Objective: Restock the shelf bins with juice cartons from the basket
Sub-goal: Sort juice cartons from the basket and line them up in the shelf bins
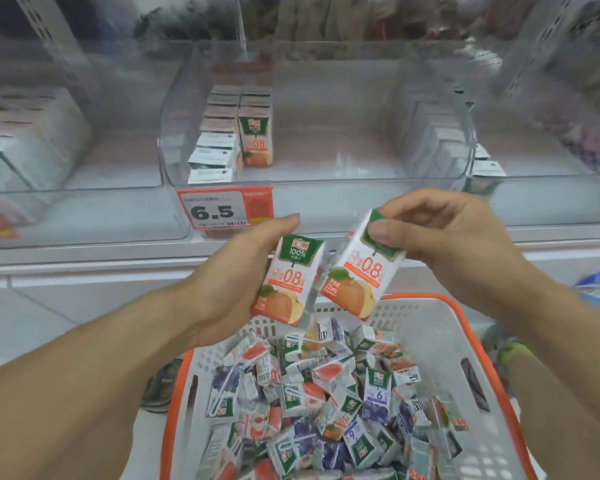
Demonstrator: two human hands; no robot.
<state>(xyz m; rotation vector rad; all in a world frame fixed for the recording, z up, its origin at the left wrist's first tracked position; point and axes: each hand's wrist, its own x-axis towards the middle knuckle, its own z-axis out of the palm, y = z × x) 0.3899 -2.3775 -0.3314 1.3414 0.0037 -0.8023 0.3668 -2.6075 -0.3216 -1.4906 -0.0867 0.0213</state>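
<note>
1. Both hands are up between basket and shelf, a carton each: the left hand (238, 271) wraps its fingers round the side of one orange juice carton (290, 280), held upright.
2. The right hand (440, 233) pinches the top of a second orange carton (362, 268), tilted, thumb clamped on its green corner.
3. The basket (465, 327) sits near, below the hands, heaped with mixed cartons.
4. Looks like the carry step. Next call: lift both into the far middle clear bin (326, 154), joining the matching rows (232, 133) at its left, above the 6.5 price tag (224, 209).

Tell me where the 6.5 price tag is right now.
In the head view, the price tag sits left of centre on the middle clear bin's front, just above the left hand.
</note>
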